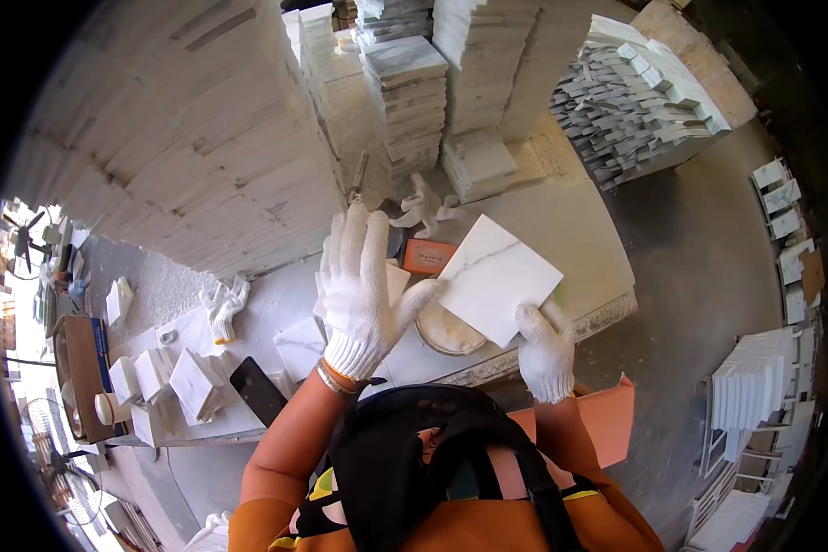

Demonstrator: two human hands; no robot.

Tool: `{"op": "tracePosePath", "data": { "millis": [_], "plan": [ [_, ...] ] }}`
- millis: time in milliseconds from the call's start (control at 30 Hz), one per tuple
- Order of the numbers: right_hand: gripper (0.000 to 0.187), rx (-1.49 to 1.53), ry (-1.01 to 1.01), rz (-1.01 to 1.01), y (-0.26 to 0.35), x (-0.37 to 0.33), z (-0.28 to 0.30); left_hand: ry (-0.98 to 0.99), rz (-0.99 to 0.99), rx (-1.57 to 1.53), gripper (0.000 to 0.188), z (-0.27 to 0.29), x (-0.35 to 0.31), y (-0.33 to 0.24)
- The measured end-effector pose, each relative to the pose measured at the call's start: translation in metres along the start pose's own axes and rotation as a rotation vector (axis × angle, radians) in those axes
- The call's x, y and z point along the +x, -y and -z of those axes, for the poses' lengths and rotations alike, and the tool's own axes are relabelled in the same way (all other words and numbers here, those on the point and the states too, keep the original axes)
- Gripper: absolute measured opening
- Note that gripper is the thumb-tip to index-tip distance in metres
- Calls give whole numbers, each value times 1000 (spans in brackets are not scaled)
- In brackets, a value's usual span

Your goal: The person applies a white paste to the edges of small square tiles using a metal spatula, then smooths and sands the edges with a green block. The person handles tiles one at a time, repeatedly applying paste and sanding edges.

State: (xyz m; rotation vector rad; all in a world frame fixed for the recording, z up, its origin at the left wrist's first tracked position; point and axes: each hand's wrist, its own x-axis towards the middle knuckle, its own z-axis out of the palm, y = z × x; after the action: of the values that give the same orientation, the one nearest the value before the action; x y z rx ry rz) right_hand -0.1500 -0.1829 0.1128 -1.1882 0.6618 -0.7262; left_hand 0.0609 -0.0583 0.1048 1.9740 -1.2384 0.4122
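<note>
Both my hands wear white knitted gloves. My right hand [545, 354] grips the lower right corner of a square white marble tile [499, 276] with a grey vein, held tilted over the worktop. My left hand [354, 281] is raised with its fingers stretched out and its thumb pointing at the tile's left corner; whether the thumb touches it I cannot tell. Behind the left hand a pale tile piece [397, 281] partly shows. Partly under the held tile is a round dish of pale powder [446, 333]. A small orange box [426, 257] lies just beyond.
Tall tile stacks [193, 138] wall off the far left, with more stacks [405, 101] straight ahead. On the left worktop lie a spare glove [224, 308], a dark phone [258, 390] and loose marble tiles [198, 385]. A crumpled white cloth or glove [423, 204] lies past the box.
</note>
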Motion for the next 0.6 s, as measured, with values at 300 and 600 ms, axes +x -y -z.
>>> {"op": "tracePosePath", "data": {
  "millis": [300,600],
  "plan": [
    [38,79,48,-20,-7,-3,20,275,495,-923,54,21,-5,-19],
    [49,137,96,-73,-11,-12,26,674,729,-1409,56,20,6,-40]
  ]
}}
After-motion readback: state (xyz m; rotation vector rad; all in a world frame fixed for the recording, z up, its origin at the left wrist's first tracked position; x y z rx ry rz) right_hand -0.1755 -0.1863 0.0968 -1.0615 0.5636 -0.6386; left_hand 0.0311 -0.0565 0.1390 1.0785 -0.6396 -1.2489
